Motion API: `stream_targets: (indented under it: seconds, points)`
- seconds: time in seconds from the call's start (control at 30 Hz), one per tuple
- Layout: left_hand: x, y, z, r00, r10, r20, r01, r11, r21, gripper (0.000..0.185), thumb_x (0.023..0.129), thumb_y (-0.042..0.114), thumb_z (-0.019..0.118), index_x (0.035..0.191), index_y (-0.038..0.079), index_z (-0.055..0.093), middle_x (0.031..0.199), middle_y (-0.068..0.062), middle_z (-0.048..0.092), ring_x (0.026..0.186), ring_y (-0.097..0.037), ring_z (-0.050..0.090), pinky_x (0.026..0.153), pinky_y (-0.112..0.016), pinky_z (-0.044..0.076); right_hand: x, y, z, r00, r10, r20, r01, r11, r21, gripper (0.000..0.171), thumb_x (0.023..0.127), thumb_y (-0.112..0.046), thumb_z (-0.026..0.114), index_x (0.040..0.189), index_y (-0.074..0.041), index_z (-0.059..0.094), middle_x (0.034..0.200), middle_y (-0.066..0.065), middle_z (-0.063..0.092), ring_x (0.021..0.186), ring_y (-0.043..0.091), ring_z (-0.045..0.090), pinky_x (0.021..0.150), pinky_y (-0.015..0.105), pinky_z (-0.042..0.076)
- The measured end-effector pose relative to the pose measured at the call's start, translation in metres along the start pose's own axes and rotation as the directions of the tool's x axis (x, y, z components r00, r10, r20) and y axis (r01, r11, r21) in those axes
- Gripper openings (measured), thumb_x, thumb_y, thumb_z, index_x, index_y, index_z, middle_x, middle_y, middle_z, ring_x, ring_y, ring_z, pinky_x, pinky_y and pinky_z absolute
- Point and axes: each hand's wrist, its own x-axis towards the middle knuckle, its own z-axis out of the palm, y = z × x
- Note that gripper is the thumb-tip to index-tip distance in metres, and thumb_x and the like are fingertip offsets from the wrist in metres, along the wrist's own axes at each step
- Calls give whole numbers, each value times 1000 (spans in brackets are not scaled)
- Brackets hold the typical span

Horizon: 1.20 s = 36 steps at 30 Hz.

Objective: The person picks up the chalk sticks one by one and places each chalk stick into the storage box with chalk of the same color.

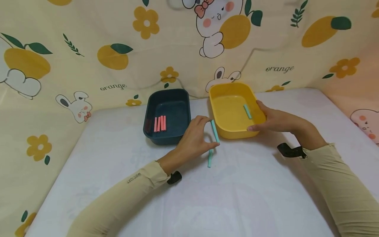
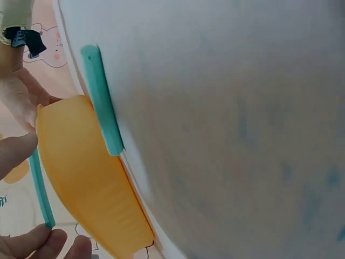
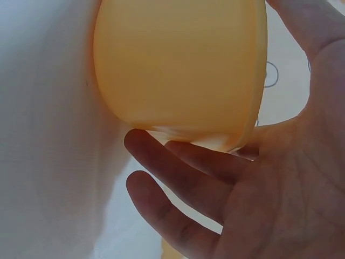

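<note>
My left hand point(image 1: 193, 136) pinches a teal chalk stick point(image 1: 214, 131) by its ends between thumb and fingers, just left of the yellow container point(image 1: 237, 134). Under it, another teal chalk stick point(image 1: 209, 160) lies on the table; the left wrist view shows both this stick point(image 2: 102, 102) and the held stick point(image 2: 42, 191). My right hand point(image 1: 273, 120) grips the yellow container's right front corner, thumb at the front and fingers along the side point(image 3: 178, 178). Inside that container lies one teal chalk stick point(image 1: 247, 111).
Left of the yellow container stands a dark blue container point(image 1: 165, 140) with several pink chalk sticks point(image 1: 160, 123) lying side by side. A white cloth point(image 1: 189, 204) covers the table. Behind rises a printed fabric backdrop point(image 1: 177, 49).
</note>
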Motion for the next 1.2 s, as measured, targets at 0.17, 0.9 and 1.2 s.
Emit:
stream_targets:
  seconds: [0.17,0.9,1.2]
  points:
    - [4,-2,1,1000,9,-28,-9,1000,3,80,77,39,86,143,10,48,143,-4,47,134,-21,43,118,-36,39,2,1,1,1000,-10,-7,10,1000,12,126,84,-54,73,156,-13,-22,163,31,2,144,50,16,114,76,12]
    - [52,0,-12,997,74,-37,-73,997,41,82,79,47,82,144,11,47,144,-3,48,132,-20,45,116,-32,41,0,-7,-1,1000,7,-29,-9,998,-55,128,84,-57,72,156,-10,-21,162,33,5,143,54,15,113,76,11]
    - [78,8,-5,987,153,42,-155,987,45,82,79,53,79,145,14,47,146,-1,48,131,-17,45,115,-28,39,5,-4,3,1000,-6,-26,5,999,-40,125,86,-54,71,155,-15,-25,162,33,5,142,55,17,113,76,13]
